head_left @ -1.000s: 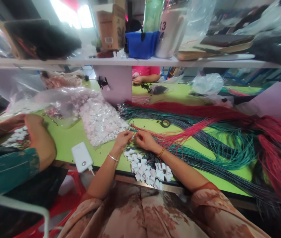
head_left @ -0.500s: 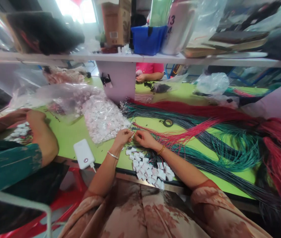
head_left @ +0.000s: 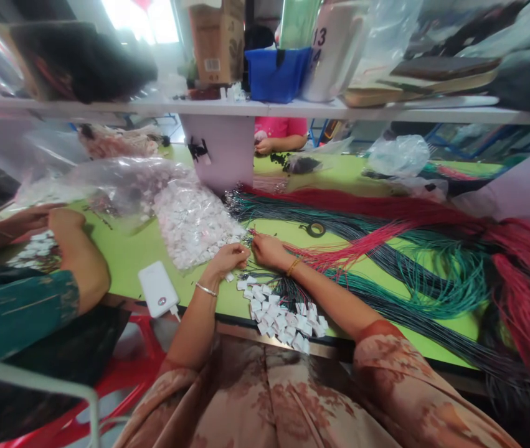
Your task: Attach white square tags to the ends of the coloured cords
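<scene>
My left hand (head_left: 231,257) is closed in a pinch beside the bag of white connectors (head_left: 194,221); a small white piece shows just under it, and what the fingers hold is too small to make out. My right hand (head_left: 267,250) reaches to the ends of the red wires (head_left: 339,252), fingertips pressed together on something hidden. Below both hands lies a pile of white connectors (head_left: 283,317) with thin dark wires. Green wires (head_left: 456,292) and dark wires (head_left: 395,267) spread to the right.
Black tape (head_left: 316,229) lies behind the red wires. A white power bank (head_left: 158,289) with a cable is at the left. Another person's arm (head_left: 78,255) rests further left. A shelf (head_left: 265,109) holding a blue bin (head_left: 278,74) spans the back; a person in pink sits beyond.
My right hand has moved slightly forward to the wire ends. My left hand has shifted a little left and towards me, and the hands are further apart. A white piece now shows under my left hand.
</scene>
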### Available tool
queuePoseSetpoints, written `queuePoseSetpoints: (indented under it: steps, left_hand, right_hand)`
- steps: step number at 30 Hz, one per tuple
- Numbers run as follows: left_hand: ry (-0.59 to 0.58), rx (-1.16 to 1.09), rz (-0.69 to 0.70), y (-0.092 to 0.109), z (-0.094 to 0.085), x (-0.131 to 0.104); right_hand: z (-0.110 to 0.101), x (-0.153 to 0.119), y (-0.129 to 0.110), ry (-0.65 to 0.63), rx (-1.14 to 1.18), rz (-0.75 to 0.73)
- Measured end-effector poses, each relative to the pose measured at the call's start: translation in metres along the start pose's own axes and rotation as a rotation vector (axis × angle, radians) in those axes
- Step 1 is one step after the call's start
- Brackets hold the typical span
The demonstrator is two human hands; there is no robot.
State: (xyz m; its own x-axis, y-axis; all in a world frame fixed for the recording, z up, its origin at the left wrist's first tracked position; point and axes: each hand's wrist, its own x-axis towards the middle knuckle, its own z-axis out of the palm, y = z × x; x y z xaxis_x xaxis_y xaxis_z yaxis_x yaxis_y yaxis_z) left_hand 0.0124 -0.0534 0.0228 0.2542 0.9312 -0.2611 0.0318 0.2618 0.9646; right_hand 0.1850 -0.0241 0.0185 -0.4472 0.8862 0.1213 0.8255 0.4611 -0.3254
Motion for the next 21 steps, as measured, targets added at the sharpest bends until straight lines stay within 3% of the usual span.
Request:
queuePoseSetpoints:
  steps: [4, 8, 14, 21]
  left_hand:
    - [0.052, -0.126, 0.038, -0.003, 0.006, 0.005]
    - [0.04, -0.285, 0.037, -0.006, 0.012, 0.009]
    - [-0.011, -0.449, -0.002, -0.007, 0.015, 0.01]
    - [-0.032, -0.476, -0.019, -0.006, 0.016, 0.01]
  right_hand:
    - [-0.004, -0.011, 0.009, 0.134, 0.37, -0.034]
    - [-0.008, -0.025, 0.014, 0.186, 0.641, 0.012]
    - [-0.007, -0.039, 0.01, 0.271, 0.676, 0.021]
    - [-0.007, -0.042, 0.011, 0.289, 0.563, -0.048]
